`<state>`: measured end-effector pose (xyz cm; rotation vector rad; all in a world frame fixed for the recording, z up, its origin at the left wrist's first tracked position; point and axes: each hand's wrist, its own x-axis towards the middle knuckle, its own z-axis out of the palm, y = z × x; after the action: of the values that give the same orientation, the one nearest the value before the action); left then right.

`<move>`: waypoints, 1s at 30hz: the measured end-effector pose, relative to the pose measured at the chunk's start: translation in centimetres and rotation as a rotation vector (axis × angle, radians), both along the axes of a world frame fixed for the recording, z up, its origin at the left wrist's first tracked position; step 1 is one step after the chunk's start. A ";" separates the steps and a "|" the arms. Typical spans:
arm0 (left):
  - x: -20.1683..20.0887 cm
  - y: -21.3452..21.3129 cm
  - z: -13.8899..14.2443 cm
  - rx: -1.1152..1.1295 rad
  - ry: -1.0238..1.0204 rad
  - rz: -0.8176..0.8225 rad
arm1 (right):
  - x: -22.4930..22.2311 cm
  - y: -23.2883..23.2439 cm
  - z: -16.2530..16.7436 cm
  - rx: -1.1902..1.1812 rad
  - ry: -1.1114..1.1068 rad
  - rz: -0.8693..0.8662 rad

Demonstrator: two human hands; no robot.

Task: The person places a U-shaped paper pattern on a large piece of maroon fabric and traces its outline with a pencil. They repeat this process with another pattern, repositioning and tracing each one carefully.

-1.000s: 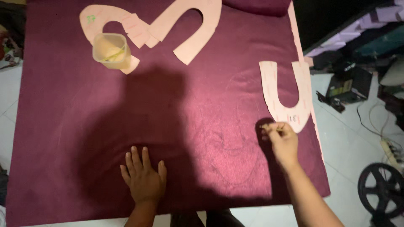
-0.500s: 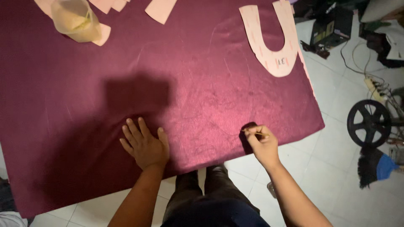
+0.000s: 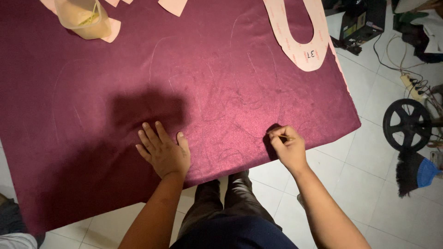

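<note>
While the maroon cloth (image 3: 138, 92) fills most of the frame over a table, faint traced outlines run across its middle. Pink U-shaped paper pattern (image 3: 297, 44) lies upper right; a translucent plastic cup (image 3: 83, 18) sits on pink scraps upper left. Fan (image 3: 408, 124) and broom (image 3: 415, 170) stand on tiled floor at right (well apart from the cloth). Left hand (image 3: 164, 152) lies flat, fingers spread, lower centre. Right hand (image 3: 288, 147), pinched around a thin marking stick (image 3: 279, 135), touches cloth near the lower right edge.
</note>
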<state>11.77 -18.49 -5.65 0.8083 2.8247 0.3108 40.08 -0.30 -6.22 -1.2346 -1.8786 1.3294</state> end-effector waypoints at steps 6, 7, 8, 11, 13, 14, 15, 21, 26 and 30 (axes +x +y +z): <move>0.1 0.2 0.0 -0.013 0.000 0.003 | 0.1 0.1 0.0 -0.040 0.008 -0.031; 0.0 0.2 -0.1 -0.016 0.002 -0.001 | 0.1 0.0 0.0 -0.022 0.030 -0.009; -0.1 0.2 -0.1 -0.018 0.004 -0.005 | 0.0 0.0 -0.1 -0.004 0.052 0.013; 0.0 0.1 -0.3 -0.017 0.008 -0.014 | 0.1 0.0 -0.2 -0.044 0.067 0.053; 0.0 0.1 -0.4 -0.010 0.014 -0.015 | 0.1 0.0 -0.4 -0.033 -0.016 -0.036; 0.1 0.1 -0.4 -0.009 0.019 -0.016 | 0.2 0.1 -0.5 -0.029 -0.059 -0.079; 0.1 0.1 -0.5 -0.007 0.026 -0.016 | 0.3 0.1 -0.5 -0.019 -0.027 -0.021; 0.1 0.0 -0.6 0.011 0.044 -0.017 | 0.5 0.5 -0.7 -0.114 0.125 0.011; 0.2 0.0 -0.7 0.029 0.061 -0.014 | 0.4 0.5 -0.6 -0.102 0.089 0.030; 0.3 -0.1 -0.6 0.050 0.077 -0.035 | 0.5 0.4 -0.1 0.018 -0.015 0.057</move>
<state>12.06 -18.63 -6.27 0.8974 2.8811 0.3542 40.60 0.10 -6.27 -1.1937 -1.9453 1.3335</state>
